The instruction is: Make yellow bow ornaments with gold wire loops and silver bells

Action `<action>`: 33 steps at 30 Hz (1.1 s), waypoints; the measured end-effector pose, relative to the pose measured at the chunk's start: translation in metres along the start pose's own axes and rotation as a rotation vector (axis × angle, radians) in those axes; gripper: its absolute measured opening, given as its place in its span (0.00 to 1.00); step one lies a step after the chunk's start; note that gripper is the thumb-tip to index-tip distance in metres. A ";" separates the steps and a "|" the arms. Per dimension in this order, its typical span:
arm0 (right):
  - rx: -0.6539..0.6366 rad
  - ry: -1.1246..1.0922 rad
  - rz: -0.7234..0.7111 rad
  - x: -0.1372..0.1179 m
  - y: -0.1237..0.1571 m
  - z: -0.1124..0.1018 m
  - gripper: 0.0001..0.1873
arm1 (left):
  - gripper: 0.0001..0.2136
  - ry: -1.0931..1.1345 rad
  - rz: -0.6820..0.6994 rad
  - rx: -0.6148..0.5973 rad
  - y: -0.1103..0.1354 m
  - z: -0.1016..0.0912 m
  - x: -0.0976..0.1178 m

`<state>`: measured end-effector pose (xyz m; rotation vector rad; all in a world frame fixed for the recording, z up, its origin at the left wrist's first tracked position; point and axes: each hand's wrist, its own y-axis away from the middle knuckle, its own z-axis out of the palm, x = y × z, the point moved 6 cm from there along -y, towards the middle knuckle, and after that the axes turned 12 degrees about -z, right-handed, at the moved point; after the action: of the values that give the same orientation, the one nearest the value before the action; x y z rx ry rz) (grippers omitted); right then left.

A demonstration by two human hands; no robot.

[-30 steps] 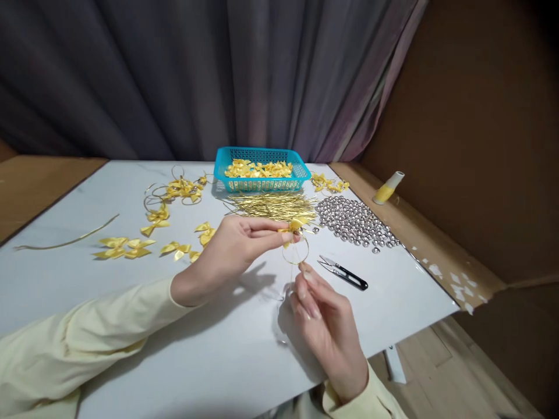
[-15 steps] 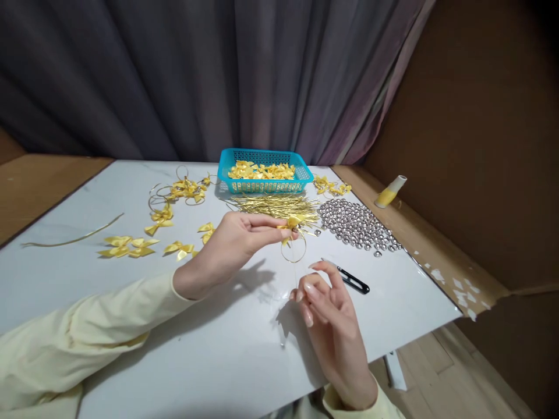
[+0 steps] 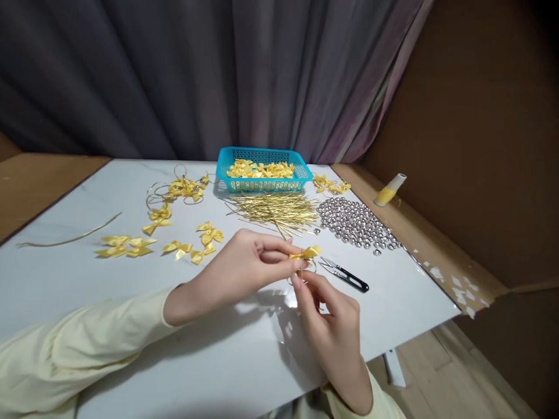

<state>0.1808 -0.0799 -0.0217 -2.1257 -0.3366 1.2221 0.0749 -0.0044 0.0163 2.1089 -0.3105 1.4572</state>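
My left hand [image 3: 248, 262] pinches a yellow ribbon bow [image 3: 308, 252] between thumb and fingers, above the table. A thin gold cord loop [image 3: 313, 266] hangs beneath the bow. Close under it, my right hand [image 3: 334, 317] has thumb and forefinger pressed together at the loop; whatever lies between those fingertips is too small and covered to make out. Thread snips [image 3: 347, 276] with black handles lie on the table just right of the bow. Behind my left hand is a heap of gold cords [image 3: 279, 210].
A blue basket [image 3: 266, 186] of yellow bows stands at the back. Silver bells or beads [image 3: 356, 224] are heaped to its right, near a yellow thread spool [image 3: 390, 191]. Loose bows [image 3: 124, 245] and looped bows [image 3: 186, 187] lie left, with one gold cord [image 3: 72, 238].
My left hand has brought the bow lower and nearer, turning it. My right hand has risen to meet it, where before it was below, with a fine thread running between them.
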 end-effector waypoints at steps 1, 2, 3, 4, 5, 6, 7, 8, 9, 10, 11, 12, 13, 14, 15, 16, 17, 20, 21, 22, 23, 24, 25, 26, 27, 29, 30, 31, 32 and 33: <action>-0.019 -0.021 0.016 0.000 0.000 0.000 0.07 | 0.09 0.003 0.005 -0.005 0.000 0.001 -0.001; -0.030 -0.040 0.027 -0.001 0.000 0.000 0.08 | 0.09 0.005 0.006 -0.011 0.001 0.001 -0.002; -0.036 -0.061 0.033 -0.002 -0.001 0.000 0.09 | 0.09 0.005 0.005 -0.018 0.001 0.002 -0.002; -0.040 -0.082 0.036 -0.002 -0.001 -0.001 0.09 | 0.09 0.003 0.001 -0.024 0.001 0.002 -0.003; -0.043 -0.103 0.039 -0.003 -0.002 -0.001 0.10 | 0.09 -0.004 -0.004 -0.026 0.001 0.002 -0.004; -0.046 -0.119 0.045 -0.003 -0.002 -0.001 0.10 | 0.09 -0.016 -0.010 -0.030 0.001 0.002 -0.004; -0.049 -0.132 0.052 -0.003 -0.002 -0.001 0.10 | 0.09 -0.031 -0.014 -0.032 0.001 0.002 -0.004; -0.053 -0.141 0.059 -0.003 -0.002 -0.001 0.10 | 0.09 -0.046 -0.016 -0.034 0.001 0.002 -0.003; -0.057 -0.147 0.066 -0.003 -0.002 -0.001 0.10 | 0.09 -0.056 -0.016 -0.034 0.001 0.002 -0.002; -0.062 -0.150 0.073 -0.002 -0.002 -0.001 0.10 | 0.09 -0.063 -0.018 -0.036 0.001 0.002 -0.002; -0.068 -0.151 0.079 -0.002 -0.002 0.000 0.10 | 0.09 -0.066 -0.021 -0.036 0.001 0.002 -0.002; -0.073 -0.152 0.084 -0.001 -0.001 0.000 0.10 | 0.09 -0.067 -0.024 -0.036 0.001 0.002 -0.002; -0.079 -0.153 0.088 0.000 -0.001 0.000 0.10 | 0.09 -0.068 -0.027 -0.039 0.001 0.002 -0.002; -0.084 -0.153 0.092 0.000 -0.001 0.001 0.10 | 0.09 -0.071 -0.032 -0.043 0.002 0.002 -0.003; -0.087 -0.155 0.097 0.000 -0.001 0.001 0.10 | 0.09 -0.074 -0.037 -0.048 0.002 0.002 -0.004; -0.089 -0.159 0.100 0.001 0.000 0.000 0.10 | 0.10 -0.076 -0.041 -0.053 0.002 0.002 -0.005; -0.089 -0.165 0.101 0.001 0.000 0.000 0.11 | 0.11 -0.075 -0.044 -0.056 0.003 0.002 -0.005; -0.089 -0.181 0.102 0.001 0.000 0.000 0.11 | 0.13 -0.063 -0.054 -0.074 0.002 0.001 -0.008; -0.087 -0.183 0.101 0.001 0.000 0.000 0.11 | 0.14 -0.060 -0.058 -0.082 0.002 0.002 -0.008; -0.086 -0.183 0.100 0.001 0.000 0.000 0.10 | 0.14 -0.057 -0.061 -0.088 0.001 0.002 -0.008; -0.083 -0.183 0.098 0.000 0.000 0.000 0.10 | 0.14 -0.052 -0.066 -0.096 0.001 0.002 -0.008; -0.082 -0.182 0.093 0.000 -0.001 0.000 0.10 | 0.15 -0.047 -0.068 -0.099 0.000 0.002 -0.008; -0.082 -0.182 0.087 -0.001 -0.001 0.000 0.10 | 0.14 -0.040 -0.068 -0.100 0.000 0.003 -0.008; -0.085 -0.183 0.082 -0.001 -0.002 0.000 0.10 | 0.14 -0.032 -0.065 -0.097 0.000 0.003 -0.007; -0.088 -0.183 0.077 -0.002 -0.002 0.001 0.10 | 0.13 -0.026 -0.059 -0.091 0.000 0.003 -0.006; -0.096 -0.180 0.073 -0.003 -0.003 0.002 0.10 | 0.11 -0.015 -0.033 -0.069 0.000 0.003 -0.002; -0.102 -0.177 0.074 -0.003 -0.003 0.002 0.10 | 0.09 -0.008 -0.016 -0.051 0.001 0.003 -0.001; -0.105 -0.172 0.078 -0.002 -0.003 0.002 0.10 | 0.08 0.000 0.000 -0.032 0.001 0.003 0.001; -0.105 -0.167 0.082 -0.002 -0.003 0.003 0.10 | 0.08 0.007 0.013 -0.011 0.001 0.003 0.001; -0.106 -0.163 0.087 -0.002 -0.003 0.003 0.10 | 0.07 0.013 0.023 0.008 0.001 0.003 0.001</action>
<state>0.1777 -0.0773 -0.0195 -2.1540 -0.3907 1.4619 0.0769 -0.0069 0.0172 2.1081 -0.3251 1.4870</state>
